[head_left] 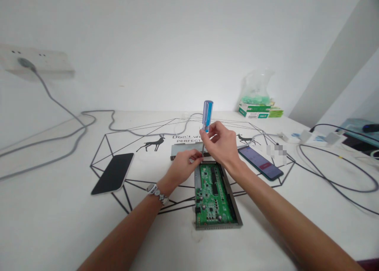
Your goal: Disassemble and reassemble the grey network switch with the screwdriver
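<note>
A green circuit board (pixel 212 194) lies in a grey metal case (pixel 233 208) at the middle of the white table. My right hand (pixel 220 142) is closed round a blue-handled screwdriver (pixel 207 115), held upright with its tip at the board's far left corner. My left hand (pixel 183 164), with a watch on the wrist, pinches the screwdriver's shaft near the tip at that same corner. A grey cover panel (pixel 180 149) lies just behind the case.
A dark phone in a white case (pixel 113 173) lies to the left. A lit phone (pixel 260 162) lies right of my hands. Grey cables (pixel 74 133) run from a wall socket (pixel 35 62). Black cables (pixel 340 172) loop at right. Green boxes (pixel 257 110) stand at the back.
</note>
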`<move>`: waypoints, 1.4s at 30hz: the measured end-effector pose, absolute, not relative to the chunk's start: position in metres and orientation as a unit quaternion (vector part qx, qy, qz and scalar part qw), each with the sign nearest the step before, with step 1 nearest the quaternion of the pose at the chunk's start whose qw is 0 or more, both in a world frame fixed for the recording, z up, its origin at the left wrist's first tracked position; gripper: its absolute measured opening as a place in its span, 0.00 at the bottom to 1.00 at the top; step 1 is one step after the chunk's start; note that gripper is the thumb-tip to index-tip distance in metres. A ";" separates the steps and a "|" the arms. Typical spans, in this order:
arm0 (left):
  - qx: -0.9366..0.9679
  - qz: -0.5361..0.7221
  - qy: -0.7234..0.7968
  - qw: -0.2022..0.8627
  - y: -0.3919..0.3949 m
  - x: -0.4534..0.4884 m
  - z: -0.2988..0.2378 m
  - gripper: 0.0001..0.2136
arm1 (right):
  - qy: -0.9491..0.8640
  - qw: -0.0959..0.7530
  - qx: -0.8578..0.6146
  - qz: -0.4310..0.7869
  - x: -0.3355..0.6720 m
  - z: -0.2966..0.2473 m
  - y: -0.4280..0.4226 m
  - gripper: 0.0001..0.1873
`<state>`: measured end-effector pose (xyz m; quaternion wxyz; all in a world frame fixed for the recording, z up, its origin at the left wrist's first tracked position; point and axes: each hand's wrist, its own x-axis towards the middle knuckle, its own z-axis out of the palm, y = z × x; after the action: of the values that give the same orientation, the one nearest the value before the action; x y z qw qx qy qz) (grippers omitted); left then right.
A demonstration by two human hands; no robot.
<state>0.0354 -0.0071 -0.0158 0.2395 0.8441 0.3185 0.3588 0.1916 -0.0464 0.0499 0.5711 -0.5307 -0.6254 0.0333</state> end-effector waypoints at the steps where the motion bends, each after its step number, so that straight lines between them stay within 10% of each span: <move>1: 0.845 0.359 0.317 0.238 -0.007 0.035 -0.016 0.06 | -0.626 0.568 -0.533 0.031 0.192 0.051 -0.046 0.12; 26: 0.794 0.403 0.251 0.380 -0.014 0.043 -0.011 0.13 | -0.696 0.538 -0.449 0.156 0.209 0.044 -0.033 0.15; 42: 0.779 0.426 0.269 0.372 -0.011 0.046 -0.020 0.12 | -0.602 0.517 -0.600 -0.102 0.185 0.052 -0.047 0.17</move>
<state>0.0459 -0.0112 -0.0199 0.3724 0.7791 0.2693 0.4264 0.1848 -0.0465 0.0522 0.5167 -0.6004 -0.6017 -0.1020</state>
